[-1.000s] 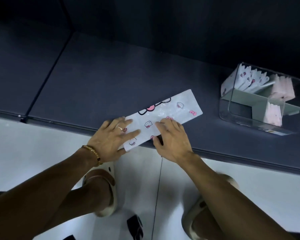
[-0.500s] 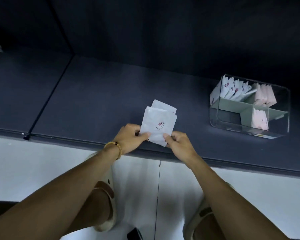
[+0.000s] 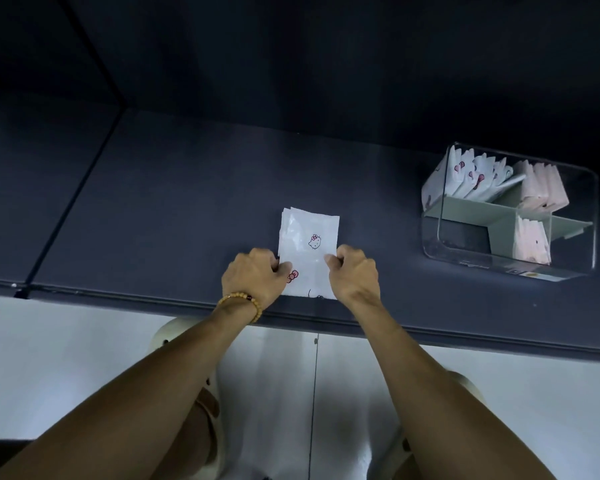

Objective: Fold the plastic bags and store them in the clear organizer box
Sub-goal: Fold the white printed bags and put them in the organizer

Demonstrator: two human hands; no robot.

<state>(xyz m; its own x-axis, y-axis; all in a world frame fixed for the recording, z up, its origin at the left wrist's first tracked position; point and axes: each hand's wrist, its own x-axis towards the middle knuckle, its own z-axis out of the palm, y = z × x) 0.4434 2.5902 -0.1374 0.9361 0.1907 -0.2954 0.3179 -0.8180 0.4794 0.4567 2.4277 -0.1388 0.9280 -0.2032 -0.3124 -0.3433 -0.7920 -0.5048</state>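
Bag: white cartoon-printed plastic bag (image 3: 309,251), folded small, flat on the dark counter (image 3: 174,216) near its front edge.
Left hand (image 3: 252,277): pinching the bag's left edge.
Right hand (image 3: 354,275): pinching the right edge.
Handling: looks light, thin, slippery, springy; hold both creased edges.
Destination: clear divided organizer box (image 3: 568,268), well apart, right.

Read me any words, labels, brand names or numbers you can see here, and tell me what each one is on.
No text can be read.
Sticker on the front of the clear box: printed, too small and blurred to read.
Folded bag held by both hands: only cartoon cat faces and bows, no words.
Folded bags in the box: bow prints only, no readable text.
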